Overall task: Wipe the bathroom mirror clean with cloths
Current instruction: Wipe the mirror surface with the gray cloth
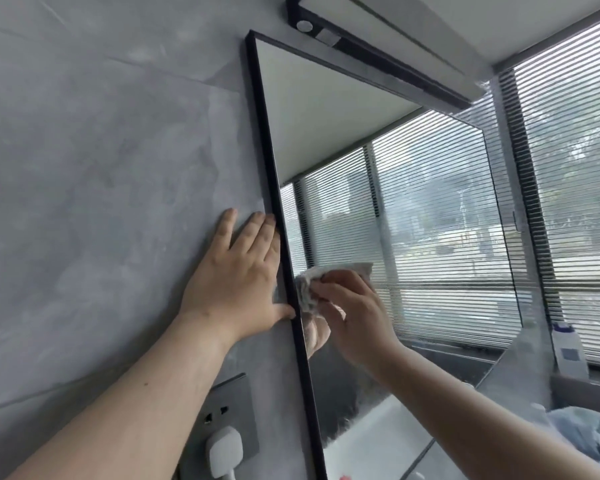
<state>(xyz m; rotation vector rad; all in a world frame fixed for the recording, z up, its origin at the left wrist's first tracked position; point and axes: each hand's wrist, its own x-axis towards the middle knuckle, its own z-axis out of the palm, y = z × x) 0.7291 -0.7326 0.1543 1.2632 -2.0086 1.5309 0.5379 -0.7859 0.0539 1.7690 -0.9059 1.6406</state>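
A grey concrete-look wall (84,150) fills the left of the view. Flat against it lies the left hand (236,278), fingers straight and slightly spread, holding nothing, its thumb side touching the thin black frame (274,188) of the large rectangular wall mirror (430,220); it looks to be bracing. Just across the frame, the right hand (354,313) bunches a crumpled pale grey cloth (312,282) in curled fingers and presses it to the glass at the mirror's left edge, about mid-height. This is the wiping step itself, worked along the left margin. The glass further right, reflecting the slatted window blinds (575,202), looks hazy in patches, though from this angle it is hard to tell smear from reflection. The next move, as I judge it, calls for firm, even strokes carried away from the frame across the glass, perhaps with the cloth turned to a fresh face. Below the left forearm a dark grey wall socket (232,410) carries a white plug (224,452), so a damp cloth should keep off it. Above hangs a black bar light (378,57); at far right stand a white bottle (568,348) and a heap of light blue fabric (586,431).
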